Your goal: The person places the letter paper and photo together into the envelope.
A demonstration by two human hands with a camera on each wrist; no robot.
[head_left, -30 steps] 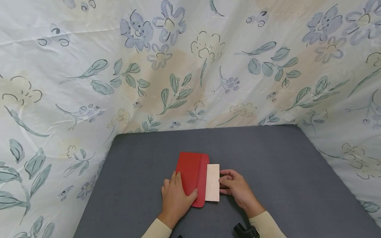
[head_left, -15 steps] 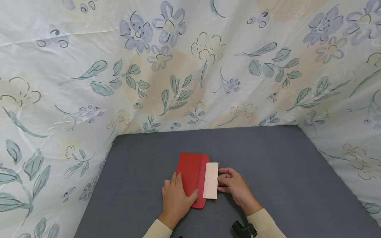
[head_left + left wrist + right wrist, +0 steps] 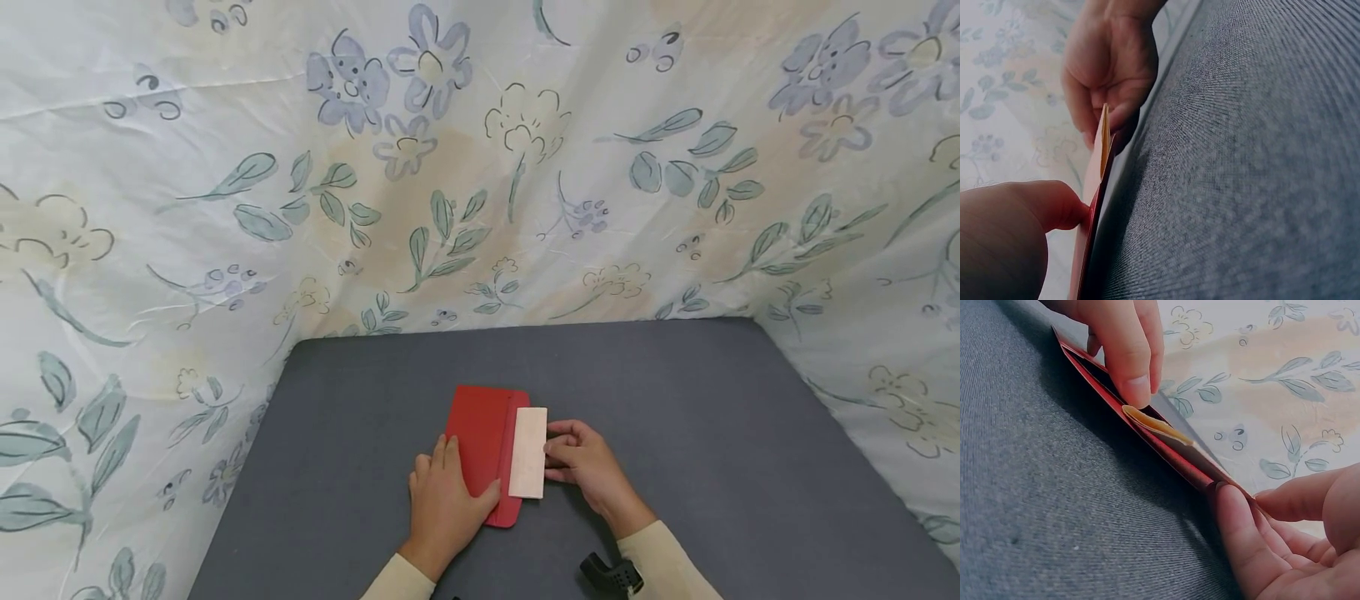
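Note:
A flat red envelope [image 3: 476, 429] lies on the table with its flap [image 3: 506, 512] opened out to the right. My left hand [image 3: 446, 504] rests on it, fingertips on the left part and thumb on the crease beside the flap. My right hand [image 3: 592, 471] pinches the right edge of a cream folded paper [image 3: 528, 454], which overlaps the flap. In the right wrist view, the paper's folded layers [image 3: 1157, 425] show at one end, close to the left thumb, and the red layers stand slightly apart. The left wrist view shows the left thumb [image 3: 1054, 203] pressing the red surface.
The dark grey cloth-covered table [image 3: 360, 400] spreads around both hands. Floral fabric [image 3: 517, 167] hangs along the back and both sides of it. A black wrist device [image 3: 613, 575] sits on the right forearm near the front.
The folded paper has slid left and slightly away over the flap, with my right hand moving along. My left hand and the red envelope have stayed about where they were.

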